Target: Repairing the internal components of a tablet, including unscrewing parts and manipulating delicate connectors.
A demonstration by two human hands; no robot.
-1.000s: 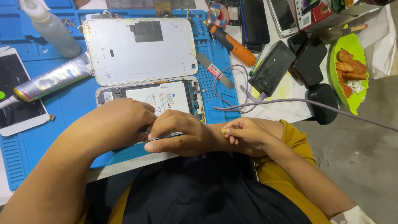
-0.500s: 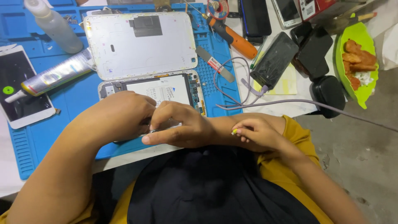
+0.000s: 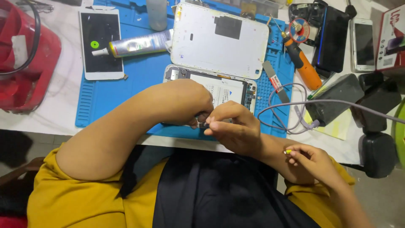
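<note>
Since a moment ago my left hand [image 3: 185, 103] and right hand [image 3: 232, 126] stay pinched together on the opened tablet [image 3: 219, 90]'s lower edge; a small hand [image 3: 312, 162] has slid off.

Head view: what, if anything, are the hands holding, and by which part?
Both hands, left and right, pinch the opened phone at its near edge; any small tool is hidden.

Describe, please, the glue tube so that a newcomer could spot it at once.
Start at the blue silicone work mat. Near its top left a silvery squeeze tube lies on its side, its white nozzle over a white smartphone. It is the only tube there.
</note>
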